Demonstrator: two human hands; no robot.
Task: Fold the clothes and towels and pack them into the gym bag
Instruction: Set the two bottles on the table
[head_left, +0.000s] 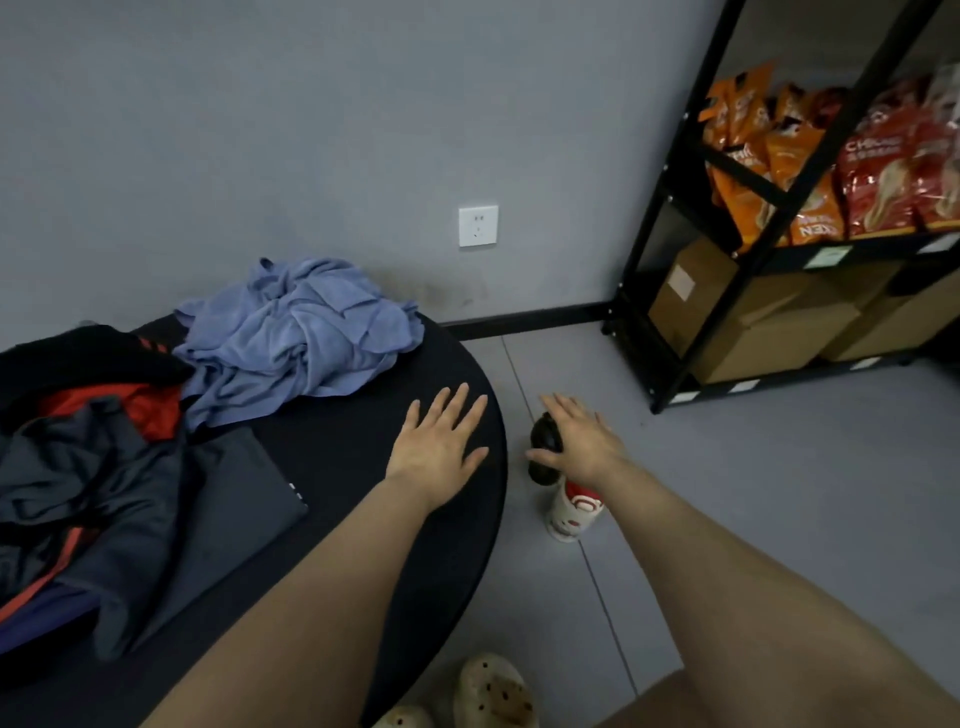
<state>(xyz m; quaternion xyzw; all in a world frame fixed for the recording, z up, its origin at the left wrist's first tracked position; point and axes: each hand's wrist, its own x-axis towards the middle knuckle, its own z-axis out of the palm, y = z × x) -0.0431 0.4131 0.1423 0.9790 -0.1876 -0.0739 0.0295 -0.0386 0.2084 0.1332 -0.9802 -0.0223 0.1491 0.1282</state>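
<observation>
A crumpled pile of blue towels (296, 338) lies at the far side of the round black table (363, 519). At the left sits a heap of dark grey, red and black clothes (88, 467). A flat folded dark grey garment (239, 499) lies beside the heap. My left hand (439, 449) rests palm down on the bare tabletop near its right edge, fingers spread and holding nothing. My right hand (576, 441) is off the table's right edge, laid over the black cap of a white and red bottle (571, 512), with the thumb around the cap. I see no gym bag that I can tell apart.
A black metal shelf (727, 291) stands at the right with snack bags (831, 171) on it and cardboard boxes (769, 332) below. Grey floor lies between table and shelf. A white wall socket (478, 226) is behind the table. Pale clogs (493, 691) show at the bottom.
</observation>
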